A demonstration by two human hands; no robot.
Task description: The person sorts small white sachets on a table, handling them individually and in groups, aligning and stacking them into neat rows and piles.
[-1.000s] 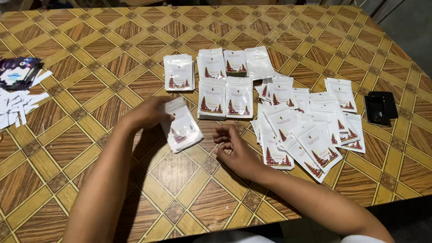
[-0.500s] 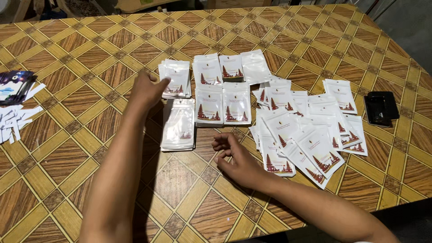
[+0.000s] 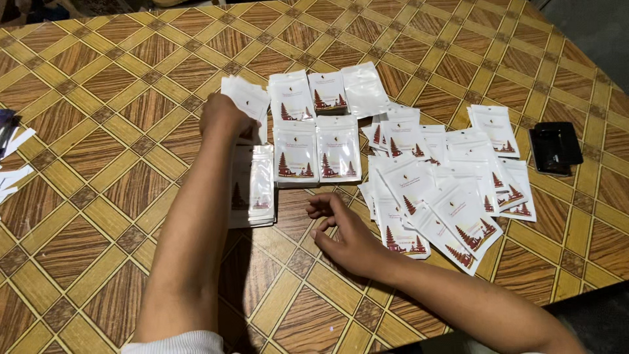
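On the brown wooden table with its diamond parquet pattern lie many small white plastic pouches printed with a dark red tower-and-trees picture. Six neat stacks stand in two rows: three in the far row, namely the far-left pouch stack, a second and a third, with one plain white pouch lying beside the third. The near row has the see-through-faced stack and two more. To the right spreads a loose heap of pouches, too overlapped to count. A black rectangular phone-like object lies at the table's right edge.

The left hand is curled closed on the near edge of the far-left pouch stack, grasping it. The right hand rests on the table, its grip loosely half-open and holding nothing, just beside the heap's nearest pouches.
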